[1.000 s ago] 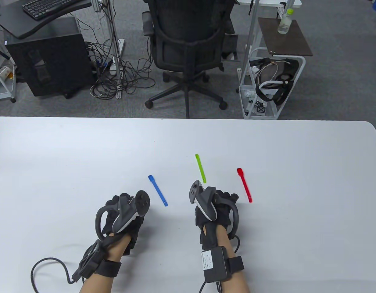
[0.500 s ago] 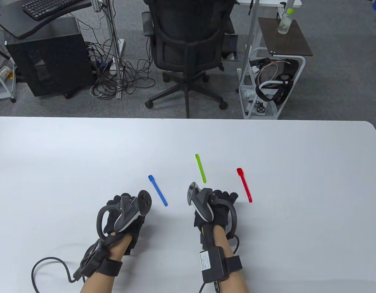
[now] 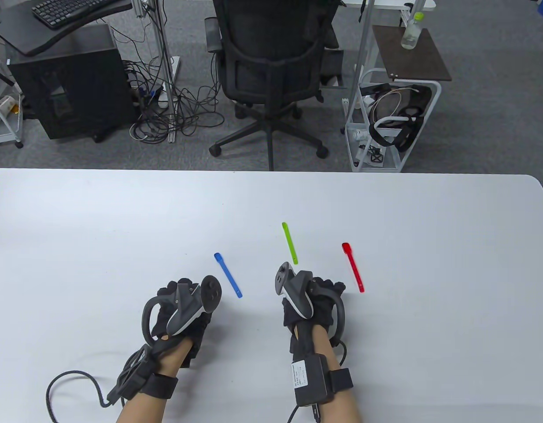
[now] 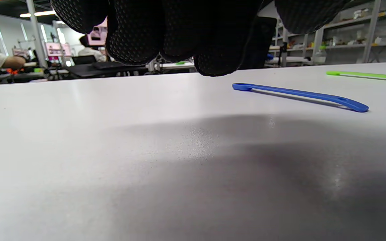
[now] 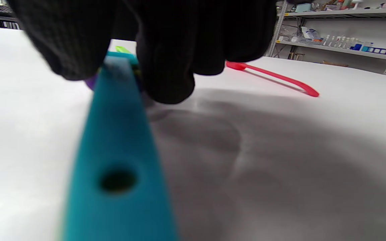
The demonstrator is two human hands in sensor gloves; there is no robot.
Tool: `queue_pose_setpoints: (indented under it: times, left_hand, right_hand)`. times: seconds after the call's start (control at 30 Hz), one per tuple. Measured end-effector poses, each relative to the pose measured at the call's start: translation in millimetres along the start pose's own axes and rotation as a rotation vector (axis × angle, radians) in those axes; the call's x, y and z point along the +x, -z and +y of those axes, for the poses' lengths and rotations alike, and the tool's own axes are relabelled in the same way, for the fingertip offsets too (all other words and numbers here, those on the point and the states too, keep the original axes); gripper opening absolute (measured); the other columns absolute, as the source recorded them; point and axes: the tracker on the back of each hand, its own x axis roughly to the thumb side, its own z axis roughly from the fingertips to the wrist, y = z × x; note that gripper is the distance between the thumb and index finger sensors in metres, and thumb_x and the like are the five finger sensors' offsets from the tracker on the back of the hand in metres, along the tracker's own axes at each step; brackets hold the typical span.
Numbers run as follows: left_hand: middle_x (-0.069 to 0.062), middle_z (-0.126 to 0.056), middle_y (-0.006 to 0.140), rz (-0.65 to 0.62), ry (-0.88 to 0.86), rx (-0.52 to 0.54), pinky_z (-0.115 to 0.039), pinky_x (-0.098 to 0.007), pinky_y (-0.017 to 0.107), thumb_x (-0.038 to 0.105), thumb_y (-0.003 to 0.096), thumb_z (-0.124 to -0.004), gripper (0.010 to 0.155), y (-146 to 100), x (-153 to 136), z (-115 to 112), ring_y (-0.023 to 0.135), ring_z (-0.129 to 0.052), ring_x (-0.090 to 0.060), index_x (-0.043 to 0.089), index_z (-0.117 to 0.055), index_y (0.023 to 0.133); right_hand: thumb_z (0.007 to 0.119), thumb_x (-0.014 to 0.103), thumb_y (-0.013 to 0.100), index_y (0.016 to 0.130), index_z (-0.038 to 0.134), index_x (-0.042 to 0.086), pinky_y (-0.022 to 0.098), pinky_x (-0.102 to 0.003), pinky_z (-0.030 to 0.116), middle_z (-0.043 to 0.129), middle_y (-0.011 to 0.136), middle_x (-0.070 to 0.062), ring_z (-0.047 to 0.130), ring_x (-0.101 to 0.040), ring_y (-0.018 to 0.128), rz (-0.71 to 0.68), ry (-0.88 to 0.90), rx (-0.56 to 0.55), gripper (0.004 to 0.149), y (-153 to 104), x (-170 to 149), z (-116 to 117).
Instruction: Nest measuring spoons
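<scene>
Three spoons lie apart on the white table (image 3: 430,220): a blue spoon (image 3: 227,275), a green spoon (image 3: 289,243) and a red spoon (image 3: 353,267). My right hand (image 3: 327,285) is just below the green spoon's near end. In the right wrist view its fingers pinch a teal spoon (image 5: 119,160) by the handle, with a bit of purple (image 5: 91,83) beside it. The red spoon (image 5: 273,77) lies beyond. My left hand (image 3: 172,290) is left of the blue spoon (image 4: 300,95), fingers curled, holding nothing.
The table's far edge (image 3: 271,171) runs across the middle of the table view. Beyond it stand an office chair (image 3: 269,66) and a white cart (image 3: 392,119). A black cable (image 3: 68,387) trails from my left wrist.
Both hands shifted only slightly; my left hand crept a little right. The three spoons on the table have not moved.
</scene>
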Motion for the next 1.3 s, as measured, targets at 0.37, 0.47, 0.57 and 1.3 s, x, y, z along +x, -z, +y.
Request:
queue_pose_setpoints:
  times: [0.37,0.47,0.57,1.3]
  left_hand:
    - [-0.007,-0.083,0.084,-0.046,0.001,0.047,-0.066,-0.059,0.065,0.051,0.0480,-0.064,0.055,-4.9,1.6,0.6,0.077,-0.085,-0.037,0.016,-0.083,0.086]
    - [-0.008,-0.082,0.086,-0.059,-0.029,0.047,-0.066,-0.059,0.065,0.049,0.0489,-0.062,0.055,-9.8,2.2,4.7,0.078,-0.085,-0.038,0.015,-0.082,0.088]
    - [-0.008,-0.082,0.086,-0.081,-0.075,0.064,-0.066,-0.060,0.065,0.048,0.0490,-0.062,0.054,-15.4,3.9,9.2,0.078,-0.085,-0.038,0.016,-0.081,0.087]
    - [-0.008,-0.083,0.087,-0.045,-0.014,0.007,-0.066,-0.059,0.065,0.053,0.0477,-0.064,0.056,-2.6,-5.1,-2.9,0.079,-0.085,-0.038,0.016,-0.082,0.086]
  right_hand:
    - [0.073,0.060,0.030,0.062,0.089,0.025,0.077,-0.060,0.043,0.077,0.086,0.002,0.073,-0.034,0.082,0.092,-0.033,-0.162,0.050,0.5,-44.8,-9.9]
    - [0.075,0.058,0.031,0.064,0.089,0.024,0.077,-0.060,0.041,0.076,0.087,0.001,0.071,-0.035,0.083,0.148,0.002,-0.148,0.049,3.7,-64.2,-8.8]
    - [0.076,0.057,0.031,0.065,0.088,0.025,0.077,-0.060,0.040,0.075,0.088,0.001,0.070,-0.035,0.084,0.186,-0.039,-0.154,0.049,12.5,-75.7,-7.2]
    - [0.082,0.054,0.029,0.080,0.077,0.025,0.080,-0.061,0.034,0.065,0.096,0.000,0.062,-0.035,0.089,0.299,0.007,0.044,0.059,111.0,-89.5,6.1]
